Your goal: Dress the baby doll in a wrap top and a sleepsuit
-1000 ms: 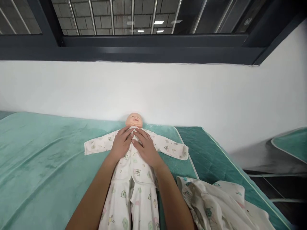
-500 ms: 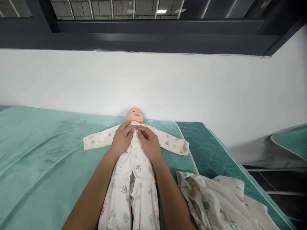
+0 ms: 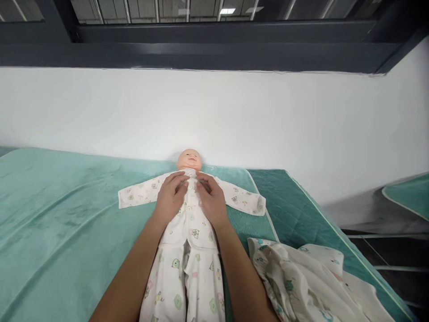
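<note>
A baby doll (image 3: 189, 159) lies on its back, head against the wall, dressed in a white printed baby shirt (image 3: 191, 218) and matching pants (image 3: 177, 281). Both sleeves stretch out to the sides. On the upper chest, my left hand (image 3: 171, 195) has its fingers bent, thumb close to the forefinger, at one side of the shirt's buttoned front. Just across the button line, my right hand (image 3: 212, 197) grips the other side in the same way. A small gap separates the two hands. The fabric right at the fingertips is partly hidden.
A crumpled white printed cloth (image 3: 311, 277) lies to the right on a dark green quilted pad (image 3: 284, 201). Under the doll is a light green blanket (image 3: 73, 214). A white wall (image 3: 214, 116) rises behind, below a dark window frame (image 3: 214, 53).
My hands have moved slightly apart; the right one shifted right, away from the button line. The doll and clothes lie as before, and the view has tilted slightly.
</note>
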Demonstrator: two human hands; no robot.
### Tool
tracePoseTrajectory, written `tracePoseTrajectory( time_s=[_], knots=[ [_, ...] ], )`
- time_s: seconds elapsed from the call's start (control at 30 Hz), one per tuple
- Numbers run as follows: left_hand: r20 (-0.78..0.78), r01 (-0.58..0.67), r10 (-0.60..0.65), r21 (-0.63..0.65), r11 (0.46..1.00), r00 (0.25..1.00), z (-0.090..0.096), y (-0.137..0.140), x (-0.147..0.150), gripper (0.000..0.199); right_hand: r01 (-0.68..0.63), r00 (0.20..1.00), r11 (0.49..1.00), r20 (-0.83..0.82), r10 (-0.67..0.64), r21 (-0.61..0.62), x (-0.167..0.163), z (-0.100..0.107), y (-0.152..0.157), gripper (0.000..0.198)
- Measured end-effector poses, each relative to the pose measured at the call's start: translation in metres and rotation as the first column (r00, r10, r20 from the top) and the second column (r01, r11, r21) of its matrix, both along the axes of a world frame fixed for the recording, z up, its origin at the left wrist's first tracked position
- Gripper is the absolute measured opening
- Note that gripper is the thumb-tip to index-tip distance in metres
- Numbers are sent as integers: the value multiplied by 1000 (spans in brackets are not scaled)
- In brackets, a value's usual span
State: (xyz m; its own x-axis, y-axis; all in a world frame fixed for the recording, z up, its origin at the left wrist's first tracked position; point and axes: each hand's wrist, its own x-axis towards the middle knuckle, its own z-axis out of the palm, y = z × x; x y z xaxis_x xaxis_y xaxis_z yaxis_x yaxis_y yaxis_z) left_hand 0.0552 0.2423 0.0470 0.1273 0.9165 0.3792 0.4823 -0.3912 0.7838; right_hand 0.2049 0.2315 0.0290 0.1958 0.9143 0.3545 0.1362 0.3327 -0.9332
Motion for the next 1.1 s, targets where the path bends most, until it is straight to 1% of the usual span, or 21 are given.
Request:
tracePoseTrajectory(
  time_s=[0.1, 0.3, 0.43, 0.57, 0.7, 0.93, 1.03, 1.1],
  knots=[
    [99, -3, 3, 2, 1000, 995, -3, -7, -2, 22, -30, 999, 999, -12, 30, 30, 0, 0, -5, 17],
    [175, 7, -4, -19, 1000, 985, -7, -16, -5, 21, 3, 981, 993, 192, -26, 121, -3, 2, -25, 18],
    [188, -3, 7, -18, 1000, 982, -9, -17, -5, 20, 36, 955, 987, 285, -80, 157, -5, -2, -37, 22],
    [156, -16, 23, -42, 999, 987, -8, -18, -3, 23, 38, 934, 988, 346, -89, 153, -6, -5, -44, 27],
    [127, -8, 15, -58, 998, 992, -5, -18, -2, 25, 45, 916, 987, 388, -103, 157, -5, -4, -47, 28],
    [231, 73, -40, -137, 988, 972, -1, -14, -6, 18, 71, 882, 980, 446, -150, 188, -5, 2, -45, 27],
    [247, 91, -51, -154, 984, 968, 0, -14, -7, 17, 59, 876, 981, 461, -140, 187, -5, 5, -44, 28],
    [249, 94, -55, -149, 984, 967, 1, -15, -6, 18, 28, 865, 983, 489, -115, 182, -5, 7, -43, 30]
  ],
)
